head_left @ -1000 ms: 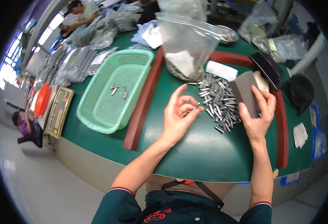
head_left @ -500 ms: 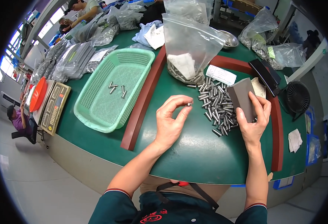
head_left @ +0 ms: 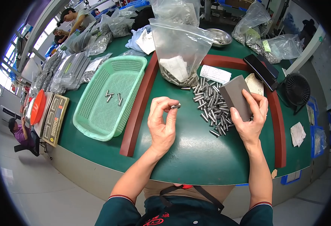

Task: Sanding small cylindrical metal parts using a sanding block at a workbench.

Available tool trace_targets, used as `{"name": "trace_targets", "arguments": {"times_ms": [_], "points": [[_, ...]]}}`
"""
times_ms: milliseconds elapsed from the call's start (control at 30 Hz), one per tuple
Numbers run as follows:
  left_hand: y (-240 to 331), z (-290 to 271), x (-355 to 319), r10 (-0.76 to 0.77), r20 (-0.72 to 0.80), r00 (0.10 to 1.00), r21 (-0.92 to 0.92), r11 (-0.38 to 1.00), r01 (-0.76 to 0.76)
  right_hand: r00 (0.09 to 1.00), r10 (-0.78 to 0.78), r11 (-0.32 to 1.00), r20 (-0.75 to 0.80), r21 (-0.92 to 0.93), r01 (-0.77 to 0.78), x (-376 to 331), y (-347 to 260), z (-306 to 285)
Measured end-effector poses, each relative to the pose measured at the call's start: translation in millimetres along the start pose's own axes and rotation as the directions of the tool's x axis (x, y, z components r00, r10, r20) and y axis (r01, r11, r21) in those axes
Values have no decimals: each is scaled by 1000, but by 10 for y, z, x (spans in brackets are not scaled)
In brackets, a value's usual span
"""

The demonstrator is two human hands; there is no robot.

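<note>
Between the thumb and fingers of my left hand (head_left: 161,124) is a small metal pin (head_left: 176,106), held above the green tabletop. My right hand (head_left: 250,120) grips a dark grey rectangular block (head_left: 236,97), tilted at the right edge of a heap of metal pins (head_left: 212,107). The block and hand hide part of that heap. To the left stands a light green perforated plastic basket (head_left: 131,101) with several pins lying on its bottom. A large clear zip bag (head_left: 180,45), partly filled with pins and a paper slip, rests behind the heap.
Dark red bars (head_left: 138,113) frame the work area. A phone-like black device (head_left: 261,71), a small black fan (head_left: 297,90) and a metal bowl (head_left: 219,37) are at the right and back. A scale (head_left: 54,120) and bagged parts (head_left: 69,71) lie left. Other people sit farther off.
My left hand has moved left and slightly back with the pin, away from the heap. My right hand keeps the block beside the pins. The whole view has shifted slightly.
</note>
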State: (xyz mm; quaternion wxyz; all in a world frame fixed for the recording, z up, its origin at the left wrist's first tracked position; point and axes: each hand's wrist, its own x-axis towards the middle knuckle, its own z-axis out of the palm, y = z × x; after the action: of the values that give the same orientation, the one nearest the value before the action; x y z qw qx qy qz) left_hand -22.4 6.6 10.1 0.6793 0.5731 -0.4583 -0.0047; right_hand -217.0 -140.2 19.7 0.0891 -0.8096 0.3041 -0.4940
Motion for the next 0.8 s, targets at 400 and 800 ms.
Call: {"name": "trace_targets", "arguments": {"times_ms": [400, 800], "points": [[-62, 44, -6, -10, 18, 1000, 28, 1000, 9, 995, -77, 997, 60, 37, 75, -10, -22, 14], [351, -389, 292, 472, 127, 872, 680, 599, -423, 988, -120, 993, 97, 17, 119, -37, -113, -37]]}}
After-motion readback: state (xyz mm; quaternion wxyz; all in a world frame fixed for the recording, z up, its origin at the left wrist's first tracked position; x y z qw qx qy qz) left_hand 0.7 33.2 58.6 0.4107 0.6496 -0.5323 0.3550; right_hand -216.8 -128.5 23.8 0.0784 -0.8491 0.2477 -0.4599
